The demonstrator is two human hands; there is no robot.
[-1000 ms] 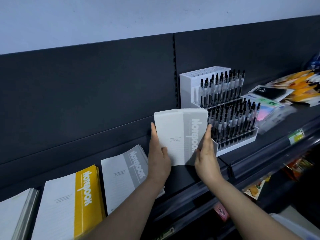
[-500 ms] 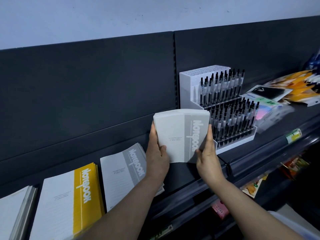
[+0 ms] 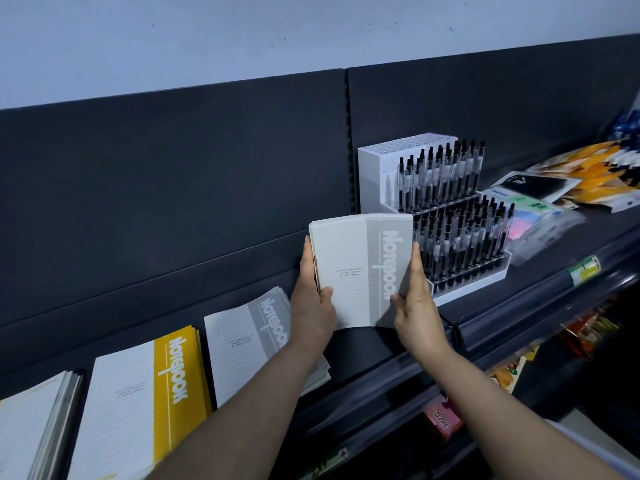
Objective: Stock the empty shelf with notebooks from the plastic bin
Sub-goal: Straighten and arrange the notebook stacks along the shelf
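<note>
A stack of grey-striped notebooks (image 3: 356,268) stands upright on the dark shelf (image 3: 360,344), just left of the pen display. My left hand (image 3: 311,299) grips its left edge, thumb on the front cover. My right hand (image 3: 415,299) grips its right edge, thumb on the cover. Left of my arm, another grey-striped notebook stack (image 3: 242,337) leans back on the shelf, and beside it a yellow-striped notebook stack (image 3: 145,396). The plastic bin is out of view.
A white tiered pen display (image 3: 440,209) full of black pens stands right beside the held stack. Packets of stationery (image 3: 533,199) lie further right. More notebooks (image 3: 31,420) sit at the far left. Lower shelves hold coloured goods (image 3: 443,415).
The upright stack and both hands have stayed in nearly the same place; my thumbs have shifted slightly on the cover. The view has tilted a little.
</note>
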